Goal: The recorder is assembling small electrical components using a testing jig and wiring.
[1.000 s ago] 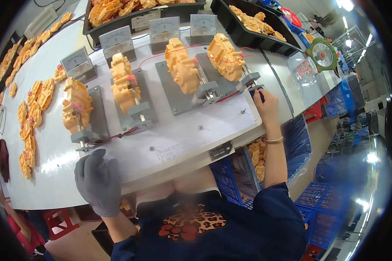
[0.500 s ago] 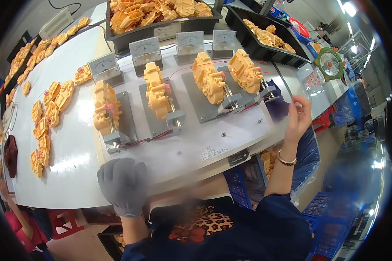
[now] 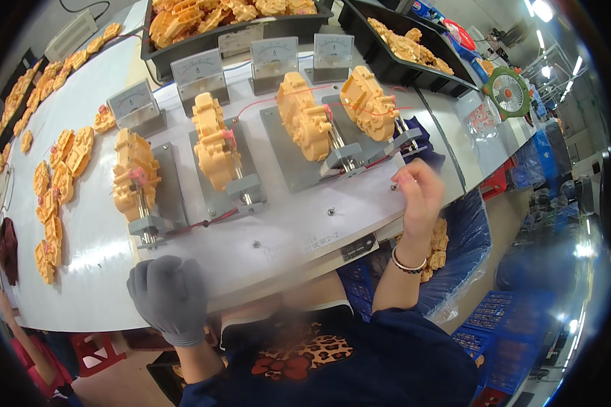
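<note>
The person's bare right hand (image 3: 422,197) has its fingers bent together; whether something small is pinched there I cannot tell, since the fingertips hide it. Just beside them stands a small silver metal peg (image 3: 394,188). Slightly beyond this grip are a crumpled dark blue cloth (image 3: 424,144) and the nearest pale orange moulded plastic housing (image 3: 370,105), mounted on a grey fixture with metal rods (image 3: 400,142). Three similar housings (image 3: 304,119) stand farther left of the grip. Well left, the left hand in a grey glove (image 3: 170,298) is loosely curled at the table edge, with nothing visible in it. In my judgement, careful work here needs the right fingers to pass clear of the peg and to leave the fixture undisturbed.
</note>
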